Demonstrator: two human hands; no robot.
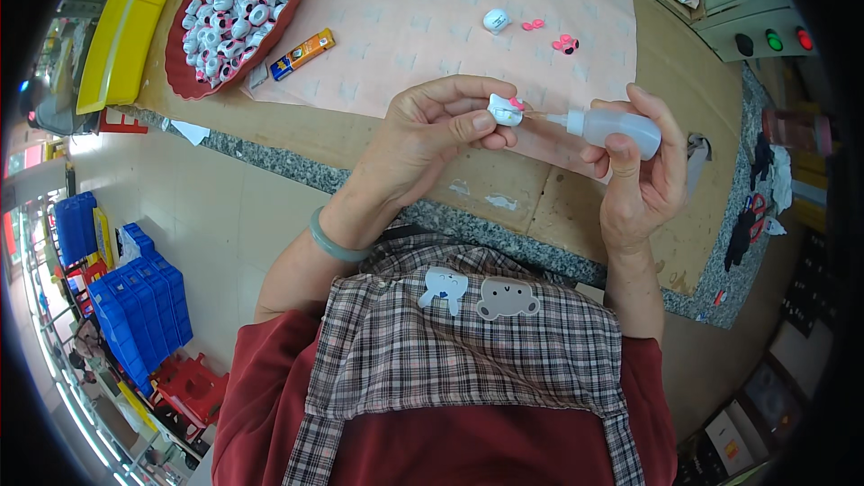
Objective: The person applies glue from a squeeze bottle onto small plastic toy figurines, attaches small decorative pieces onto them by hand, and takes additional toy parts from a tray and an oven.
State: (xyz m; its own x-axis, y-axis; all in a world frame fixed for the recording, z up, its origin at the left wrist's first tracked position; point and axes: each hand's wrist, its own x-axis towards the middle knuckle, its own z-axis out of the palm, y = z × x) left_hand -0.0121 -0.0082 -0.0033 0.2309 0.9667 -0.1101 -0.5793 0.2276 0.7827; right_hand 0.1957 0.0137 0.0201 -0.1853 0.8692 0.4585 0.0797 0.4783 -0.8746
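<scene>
My left hand (pixel 450 121) pinches a small white toy head (pixel 506 110) with a pink bow-like piece on it. In my right hand (pixel 637 171) is a translucent squeeze bottle (pixel 621 130), lying nearly level. Its thin nozzle tip points left and reaches the toy head, at or very close to the pink part; whether they touch I cannot tell. Beyond my hands, another white toy head (pixel 496 21) rests on the pink sheet. Beside it lie small pink pieces (pixel 533 25) and a pink-and-black cluster of pieces (pixel 565 44).
A red scalloped bowl (pixel 292 13) heaped with white, pink and black toy heads stands at the far left. Near it lies an orange-and-blue packet (pixel 302 54). A pink sheet (pixel 396 0) covers cardboard on the stone-edged table. Scissors (pixel 758 207) lie at the right edge. Blue crates (pixel 144 306) stand on the floor.
</scene>
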